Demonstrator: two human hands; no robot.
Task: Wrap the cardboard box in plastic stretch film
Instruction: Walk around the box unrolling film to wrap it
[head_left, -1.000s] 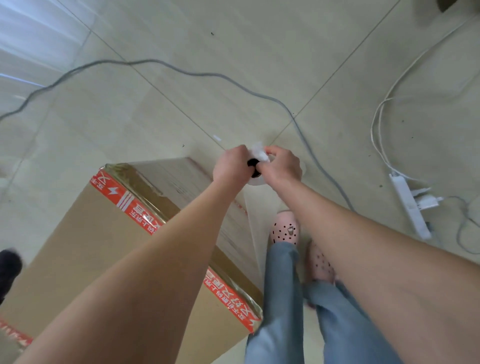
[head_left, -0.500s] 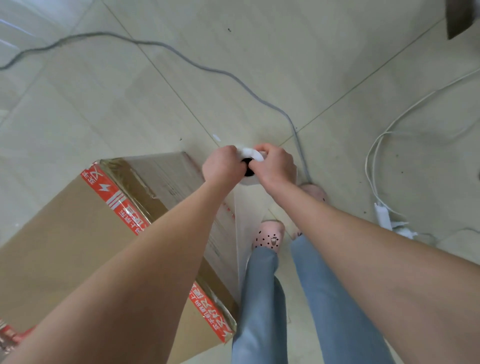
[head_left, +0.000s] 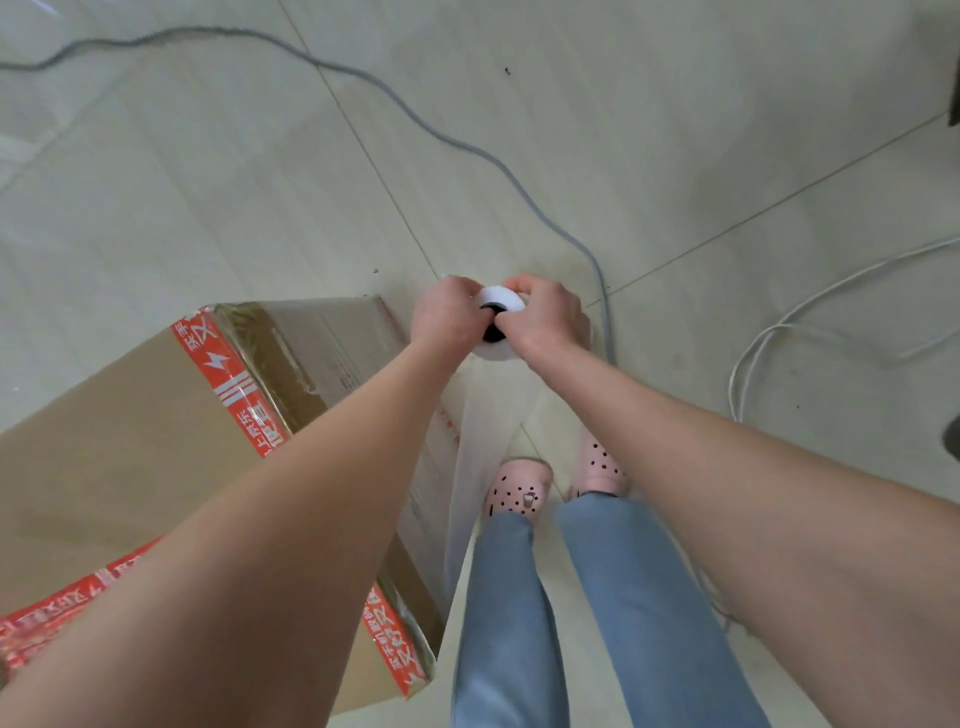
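Note:
A tall cardboard box (head_left: 119, 457) with red printed tape on its edges stands on the floor at the lower left. Its right side (head_left: 332, 353) is covered in shiny clear film. Past the box's far right corner I hold a white stretch film roll (head_left: 500, 304) upright, seen end-on with its dark core. My left hand (head_left: 447, 317) grips it from the left, my right hand (head_left: 548, 325) from the right. A sheet of clear film (head_left: 483, 441) runs down from the roll along the box's side.
A grey cable (head_left: 467, 140) snakes over the tiled floor beyond the hands. White cables (head_left: 753, 353) curl at the right. My feet in pink perforated clogs (head_left: 517, 491) stand beside the box's right side. A dark object (head_left: 955, 441) shows at the right edge.
I have stepped along the box's right side with the roll held in both hands. The box has slid lower left in view, and the white power strip has left the frame.

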